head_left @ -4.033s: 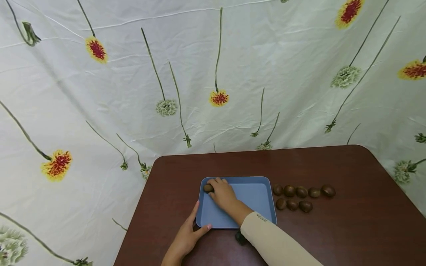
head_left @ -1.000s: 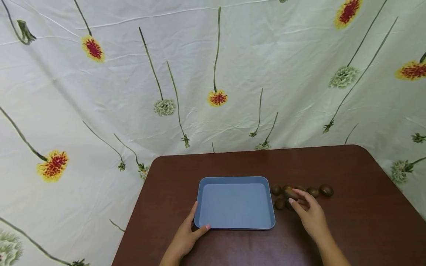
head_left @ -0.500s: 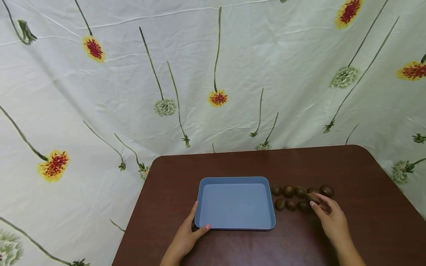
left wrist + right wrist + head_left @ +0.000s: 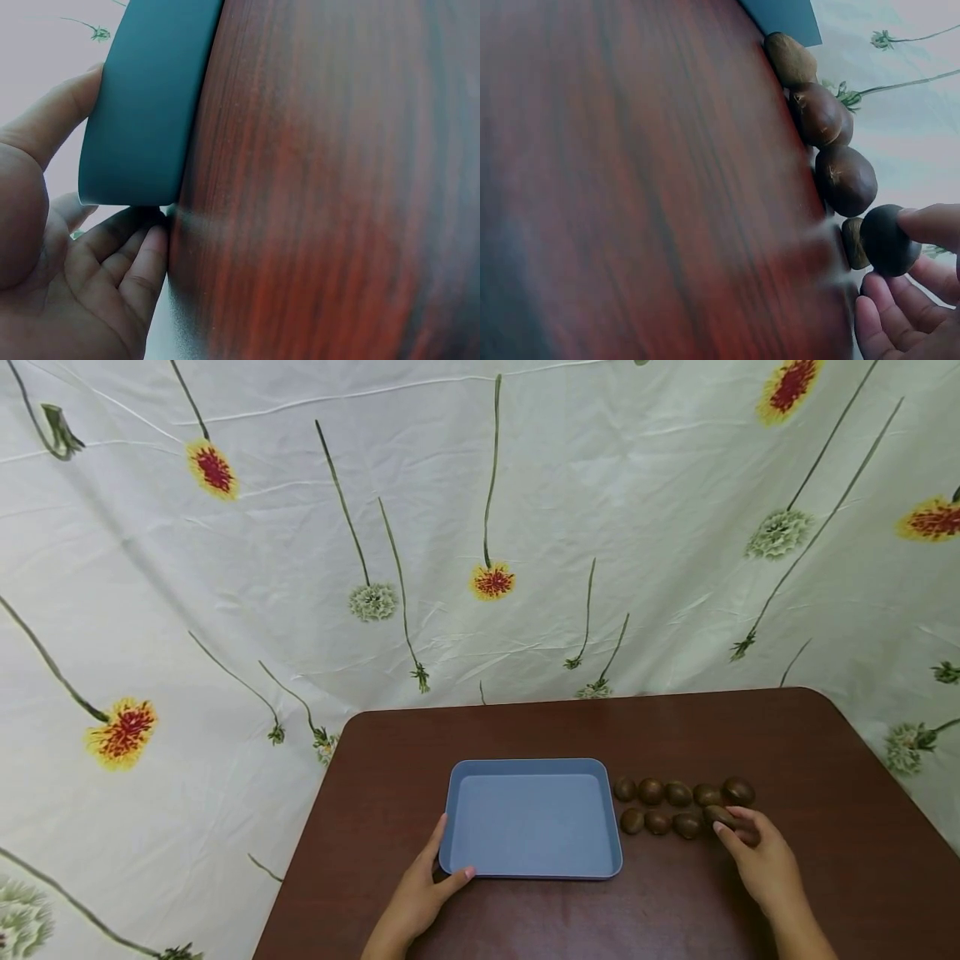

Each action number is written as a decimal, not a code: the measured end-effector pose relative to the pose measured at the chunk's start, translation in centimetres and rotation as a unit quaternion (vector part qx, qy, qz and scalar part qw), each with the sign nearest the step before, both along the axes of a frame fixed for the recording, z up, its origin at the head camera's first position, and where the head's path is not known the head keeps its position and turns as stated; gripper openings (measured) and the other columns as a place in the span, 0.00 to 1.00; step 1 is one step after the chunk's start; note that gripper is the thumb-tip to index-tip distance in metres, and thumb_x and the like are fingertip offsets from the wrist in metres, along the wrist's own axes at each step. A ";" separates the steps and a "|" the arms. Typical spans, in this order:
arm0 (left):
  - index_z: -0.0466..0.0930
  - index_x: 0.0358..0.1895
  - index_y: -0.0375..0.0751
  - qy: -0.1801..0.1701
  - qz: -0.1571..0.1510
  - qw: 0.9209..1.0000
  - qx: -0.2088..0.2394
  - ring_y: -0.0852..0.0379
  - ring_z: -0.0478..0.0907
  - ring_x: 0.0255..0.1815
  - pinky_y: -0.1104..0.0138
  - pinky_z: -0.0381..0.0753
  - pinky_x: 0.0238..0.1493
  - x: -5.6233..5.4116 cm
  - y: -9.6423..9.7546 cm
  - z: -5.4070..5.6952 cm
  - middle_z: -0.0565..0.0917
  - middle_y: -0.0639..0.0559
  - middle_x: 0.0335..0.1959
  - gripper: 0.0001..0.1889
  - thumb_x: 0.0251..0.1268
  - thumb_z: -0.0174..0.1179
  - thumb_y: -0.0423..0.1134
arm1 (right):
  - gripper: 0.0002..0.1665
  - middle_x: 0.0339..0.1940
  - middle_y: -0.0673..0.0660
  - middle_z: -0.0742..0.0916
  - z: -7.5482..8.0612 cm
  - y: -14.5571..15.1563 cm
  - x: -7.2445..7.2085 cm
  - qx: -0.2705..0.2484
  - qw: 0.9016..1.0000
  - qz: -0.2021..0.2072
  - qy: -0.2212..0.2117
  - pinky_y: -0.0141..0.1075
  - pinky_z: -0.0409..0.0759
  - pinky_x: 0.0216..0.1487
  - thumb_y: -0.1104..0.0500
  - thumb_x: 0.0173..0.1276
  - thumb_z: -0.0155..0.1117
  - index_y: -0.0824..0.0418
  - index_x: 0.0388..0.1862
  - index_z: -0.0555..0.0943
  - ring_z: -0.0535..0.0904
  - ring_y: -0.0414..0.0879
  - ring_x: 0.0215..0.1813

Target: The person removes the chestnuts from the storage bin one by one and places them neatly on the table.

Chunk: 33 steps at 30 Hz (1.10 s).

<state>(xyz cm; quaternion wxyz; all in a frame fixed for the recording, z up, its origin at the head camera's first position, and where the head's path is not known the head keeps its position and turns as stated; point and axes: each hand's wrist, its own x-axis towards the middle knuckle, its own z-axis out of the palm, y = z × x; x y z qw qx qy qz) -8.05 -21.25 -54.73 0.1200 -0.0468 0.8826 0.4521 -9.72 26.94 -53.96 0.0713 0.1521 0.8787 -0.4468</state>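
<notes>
My left hand (image 4: 416, 893) holds the near left corner of a shallow blue tray (image 4: 532, 827), thumb at the near rim and index finger along the left side. In the left wrist view the thumb (image 4: 64, 105) touches the tray wall (image 4: 146, 105) and the other fingers curl by its base. My right hand (image 4: 768, 860) pinches a brown chestnut (image 4: 717, 816) between thumb and fingers at the right end of the front row. The right wrist view shows this dark chestnut (image 4: 889, 241) close over the table beside other chestnuts.
Several chestnuts (image 4: 651, 791) form a back row right of the tray, with a shorter front row (image 4: 657, 822) before them. The dark red-brown table (image 4: 540, 918) has rounded far corners. A white flowered cloth (image 4: 435, 468) hangs behind it.
My right hand was inside the tray with a chestnut four seconds ago. It then carried the chestnut rightward over the rows and lowered it at the front row's end. The left hand stayed put.
</notes>
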 end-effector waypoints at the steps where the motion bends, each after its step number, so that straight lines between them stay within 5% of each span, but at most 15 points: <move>1: 0.45 0.83 0.61 0.000 0.000 1.000 0.001 0.32 0.57 0.80 0.33 0.60 0.72 0.0 0.0 0.0 0.58 0.38 0.81 0.53 0.61 0.69 0.60 | 0.46 0.69 0.77 0.73 -0.1 0.1 0.0 0.004 1.000 0.003 -0.001 0.56 0.81 0.54 0.33 0.78 0.48 0.64 0.79 0.59 0.72 0.71 0.67; 12: 0.44 0.83 0.62 -0.002 -0.002 1.000 0.009 0.32 0.60 0.79 0.34 0.61 0.72 0.1 -0.2 -0.2 0.57 0.37 0.81 0.53 0.61 0.69 0.60 | 0.42 0.67 0.75 0.73 -0.5 0.3 -0.3 0.019 1.000 0.019 -0.004 0.49 0.82 0.49 0.38 0.80 0.49 0.66 0.78 0.60 0.75 0.68 0.62; 19: 0.44 0.83 0.63 -0.003 0.000 1.000 -0.002 0.32 0.57 0.80 0.33 0.60 0.71 0.1 0.0 -0.1 0.57 0.39 0.82 0.53 0.60 0.69 0.61 | 0.41 0.74 0.77 0.60 -0.5 0.4 -0.3 0.020 0.999 0.023 -0.008 0.55 0.79 0.54 0.40 0.82 0.45 0.64 0.81 0.55 0.69 0.71 0.66; 33: 0.43 0.84 0.61 -0.005 -0.002 0.999 0.042 0.32 0.59 0.79 0.34 0.59 0.73 0.1 -0.2 0.0 0.53 0.39 0.83 0.52 0.64 0.68 0.58 | 0.43 0.75 0.79 0.57 -0.2 0.3 0.1 -0.006 1.000 0.002 -0.003 0.56 0.79 0.54 0.39 0.81 0.43 0.64 0.82 0.51 0.69 0.72 0.64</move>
